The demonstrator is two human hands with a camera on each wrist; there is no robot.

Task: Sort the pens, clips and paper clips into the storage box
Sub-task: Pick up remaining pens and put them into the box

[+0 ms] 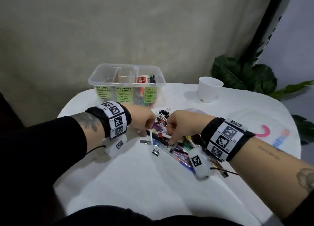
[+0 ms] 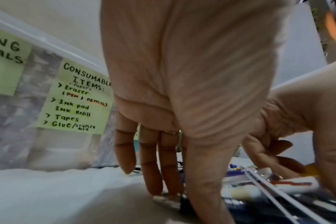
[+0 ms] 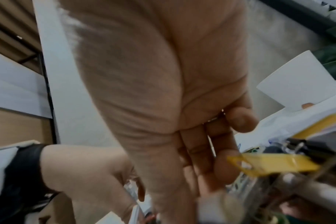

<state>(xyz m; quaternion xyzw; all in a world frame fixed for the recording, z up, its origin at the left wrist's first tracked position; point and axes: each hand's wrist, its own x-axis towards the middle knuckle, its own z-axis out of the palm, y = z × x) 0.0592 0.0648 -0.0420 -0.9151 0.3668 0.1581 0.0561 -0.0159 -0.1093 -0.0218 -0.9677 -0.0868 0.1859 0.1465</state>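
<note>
Both hands dip into the jumbled pile of pens (image 1: 171,145) and clips on the white-clothed tabletop (image 1: 136,174). Left hand (image 1: 141,122) grip released, straight fingers touching a pen; right hand (image 1: 180,123) grip unclear. The clear plastic storage box (image 1: 126,83) with green paper labels stands beyond.

both forearms reach forward from the lower corners of the head view, each wrist wrapped in a black band with marker tiles. the left hand (image 1: 141,119) points down, fingers (image 2: 153,166) straight and close together, tips low. the right hand (image 1: 180,123) sits just beside it, also angled down, fingers (image 3: 220,163) extended, the little finger curled in. whether either grips anything cannot be told.
</note>
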